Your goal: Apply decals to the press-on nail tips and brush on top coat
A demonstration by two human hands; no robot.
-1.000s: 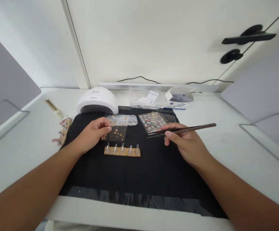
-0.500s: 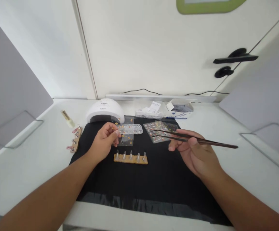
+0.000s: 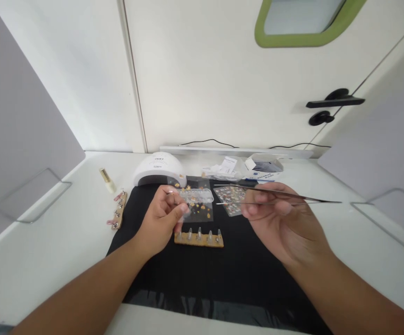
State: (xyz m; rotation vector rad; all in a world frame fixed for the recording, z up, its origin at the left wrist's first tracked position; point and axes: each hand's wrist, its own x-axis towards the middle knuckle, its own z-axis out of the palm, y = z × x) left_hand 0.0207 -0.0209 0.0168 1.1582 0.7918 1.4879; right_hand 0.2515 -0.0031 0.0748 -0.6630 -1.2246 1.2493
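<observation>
Head view shows our left hand (image 3: 160,222) just beyond and to the left of the front tip strip (image 3: 199,240), thumb and fingers closed on what looks like the edge of a clear sheet (image 3: 205,215) with golden flecks. That sheet hangs beyond the strip, and we see a clear compartment tray (image 3: 207,194) overlapping it in our view.

Our right hand (image 3: 287,225), to the right of the strip and beyond it, grips dark tweezers (image 3: 322,201) between thumb and fingers; their two prongs point left and stand apart. A patterned sheet (image 3: 228,200) lies beyond the strip to its right, partly behind the prongs.

The strip itself rests on our black mat (image 3: 195,274), carrying a row of clear upright tips (image 3: 199,233). Farther beyond it we have a white lamp (image 3: 160,167) to the left and an alcohol pads box (image 3: 262,176) to the right. Well to its left are a second strip (image 3: 120,211) and a small bottle (image 3: 109,184).
</observation>
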